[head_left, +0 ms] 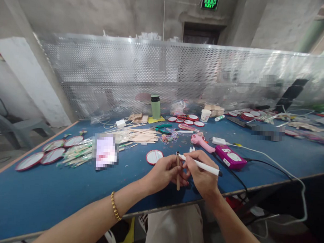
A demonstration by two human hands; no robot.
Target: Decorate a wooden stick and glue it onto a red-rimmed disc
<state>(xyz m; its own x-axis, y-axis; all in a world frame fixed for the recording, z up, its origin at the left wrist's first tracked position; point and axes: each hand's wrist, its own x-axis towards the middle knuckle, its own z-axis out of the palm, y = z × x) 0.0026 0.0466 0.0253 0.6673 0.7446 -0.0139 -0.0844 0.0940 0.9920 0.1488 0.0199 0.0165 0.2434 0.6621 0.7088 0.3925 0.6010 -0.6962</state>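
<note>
Between the fingers of my left hand [162,173] a wooden craft stick [178,181] is held upright above the table's front part. My right hand [204,177] grips a white marker pen [204,166], its black end pointing right. The pen's tip meets the upper part of the stick, where a dark mark [177,153] shows. Just behind my left hand lies a round white disc with a red rim [154,157]. Small white bottles [192,149] stand behind my right hand, partly hidden by it.
Wooden sticks [144,135], rubber bands [170,137] and green-handled pliers [163,128] lie further back. A pink glue gun [201,142] and a purple power strip [230,156] with cables are to the right. More red-rimmed discs [30,161] lie left. A green bottle [155,107] stands at the back.
</note>
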